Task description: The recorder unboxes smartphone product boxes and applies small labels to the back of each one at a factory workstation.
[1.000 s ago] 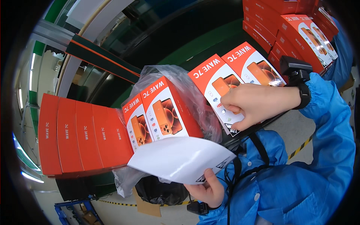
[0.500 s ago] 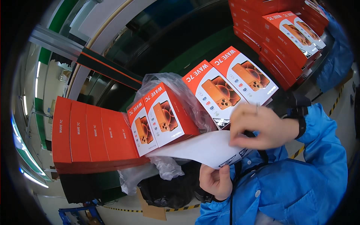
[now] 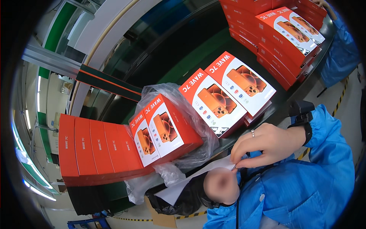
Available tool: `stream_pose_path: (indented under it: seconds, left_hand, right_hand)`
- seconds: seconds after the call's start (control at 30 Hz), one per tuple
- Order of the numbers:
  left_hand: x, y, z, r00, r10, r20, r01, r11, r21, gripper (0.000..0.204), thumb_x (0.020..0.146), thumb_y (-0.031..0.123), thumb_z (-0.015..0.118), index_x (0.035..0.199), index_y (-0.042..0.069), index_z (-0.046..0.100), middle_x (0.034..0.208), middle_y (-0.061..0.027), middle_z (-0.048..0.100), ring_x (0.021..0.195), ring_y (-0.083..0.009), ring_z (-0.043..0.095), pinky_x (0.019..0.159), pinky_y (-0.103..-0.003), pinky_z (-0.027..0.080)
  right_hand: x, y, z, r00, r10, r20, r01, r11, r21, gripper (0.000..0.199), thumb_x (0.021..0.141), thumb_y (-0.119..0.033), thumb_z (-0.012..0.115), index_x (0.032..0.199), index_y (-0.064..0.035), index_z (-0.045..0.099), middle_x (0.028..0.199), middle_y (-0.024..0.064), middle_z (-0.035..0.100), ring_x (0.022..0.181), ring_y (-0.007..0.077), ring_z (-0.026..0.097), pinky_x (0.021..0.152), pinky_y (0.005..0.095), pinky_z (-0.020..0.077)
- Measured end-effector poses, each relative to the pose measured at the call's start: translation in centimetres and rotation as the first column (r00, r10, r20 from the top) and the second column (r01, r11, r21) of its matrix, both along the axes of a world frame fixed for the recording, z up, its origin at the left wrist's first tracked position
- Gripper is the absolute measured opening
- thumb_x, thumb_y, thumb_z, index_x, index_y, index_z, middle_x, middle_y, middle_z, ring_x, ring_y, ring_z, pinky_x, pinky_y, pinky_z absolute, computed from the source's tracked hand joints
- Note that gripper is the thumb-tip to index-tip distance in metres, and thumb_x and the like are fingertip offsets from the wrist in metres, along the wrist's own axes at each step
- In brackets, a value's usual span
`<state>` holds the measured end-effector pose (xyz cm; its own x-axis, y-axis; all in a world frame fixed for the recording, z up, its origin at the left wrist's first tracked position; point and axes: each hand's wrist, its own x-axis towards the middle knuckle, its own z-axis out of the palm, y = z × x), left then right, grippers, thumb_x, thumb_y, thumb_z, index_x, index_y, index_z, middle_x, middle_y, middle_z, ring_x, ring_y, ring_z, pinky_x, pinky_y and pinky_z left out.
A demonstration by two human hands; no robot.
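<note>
The person's bare right hand (image 3: pixel 259 147), a ring on one finger, has thumb and forefinger closed together on the upper right corner of a thin white paper sheet (image 3: pixel 175 192); the other fingers curl in behind. Just below that pinch is the bare left hand (image 3: pixel 222 186), a blurred patch over its middle, so I can't tell how far its fingers are open or whether they have hold of the sheet. The sheet slants down to the left, low in front of the work surface, with the left hand covering part of its right end and a shiny black plastic bag (image 3: pixel 187 208) behind and below it. Crumpled clear plastic film (image 3: pixel 171 174) bunches up just above the sheet, spilling around a pair of red-and-white phone cartons (image 3: pixel 173 131) that lean at the end of a row of upright red cartons (image 3: pixel 85 149). Beyond the right hand, a second pair of red-and-white cartons (image 3: pixel 228 95) lies face up side by side, apart from the fingers and standing between them and the dark belt-like surface behind. Farther off at the upper right, a tall red carton stack (image 3: pixel 282 47) crowds the corner, with another person's blue sleeve (image 3: pixel 339 57) beside it. Black-and-yellow striped tape (image 3: pixel 194 215) crosses the floor below.
</note>
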<state>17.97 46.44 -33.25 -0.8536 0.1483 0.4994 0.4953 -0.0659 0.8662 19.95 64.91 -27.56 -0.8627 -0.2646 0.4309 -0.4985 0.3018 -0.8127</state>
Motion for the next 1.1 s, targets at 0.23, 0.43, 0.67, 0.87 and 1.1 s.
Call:
stream_pose_path:
  seconds: [0.23,0.43,0.67,0.87,1.1]
  left_hand:
    - [-0.6,1.0,0.6,0.977,0.022,-0.214,-0.125,0.866,-0.484,0.045,0.064,0.008,0.081,0.099,-0.002,0.054,0.100,-0.0144,0.054,0.087,-0.0262,0.057,0.075,-0.031,0.047]
    - [-1.7,-0.3,0.6,0.974,0.199,0.103,-0.174,0.961,-0.216,0.036,0.085,0.008,0.058,0.112,-0.010,0.042,0.098,-0.0202,0.059,0.080,-0.0211,0.063,0.072,-0.029,0.050]
    - [-2.3,-0.8,-0.5,0.990,0.137,0.030,-0.121,0.944,-0.308,0.039,0.087,0.008,0.054,0.119,-0.007,0.036,0.100,-0.0207,0.058,0.079,-0.0185,0.064,0.070,-0.026,0.052]
    - [-2.4,0.7,0.0,0.969,0.233,0.081,-0.213,0.956,-0.200,0.036,0.084,0.017,0.059,0.108,-0.008,0.048,0.084,-0.0182,0.066,0.072,-0.0204,0.068,0.062,-0.024,0.052]
    - [-2.3,0.1,-0.3,0.990,0.132,0.042,-0.113,0.944,-0.309,0.038,0.089,0.011,0.054,0.118,-0.005,0.036,0.100,-0.0203,0.059,0.077,-0.0179,0.065,0.069,-0.025,0.053]
  right_hand:
    - [-1.2,2.7,1.6,0.977,0.093,0.191,-0.100,0.995,0.025,0.010,0.081,-0.012,0.066,0.084,-0.0039,0.061,0.090,0.0071,0.064,0.084,0.0212,0.062,0.073,0.0296,0.0494]
    - [-3.9,8.9,3.8,0.815,-0.047,0.578,-0.113,0.964,0.239,0.017,0.080,-0.017,0.066,0.082,-0.0002,0.065,0.075,0.0071,0.065,0.066,0.0122,0.063,0.062,0.0237,0.0503]
    - [-5.8,10.5,2.6,0.744,-0.153,0.651,-0.166,0.901,0.402,0.018,0.081,-0.017,0.062,0.080,0.0011,0.066,0.063,0.0077,0.063,0.058,0.0135,0.061,0.052,0.0262,0.0441]
    - [-5.9,10.7,1.8,0.829,-0.089,0.552,-0.170,0.900,0.401,0.020,0.076,-0.015,0.061,0.072,0.0040,0.065,0.061,0.0096,0.062,0.055,0.0162,0.059,0.054,0.0290,0.0449]
    - [-5.6,10.9,1.7,0.817,-0.092,0.569,-0.175,0.901,0.397,0.019,0.079,-0.017,0.062,0.076,0.0013,0.066,0.063,0.0102,0.062,0.057,0.0198,0.060,0.055,0.0309,0.0441]
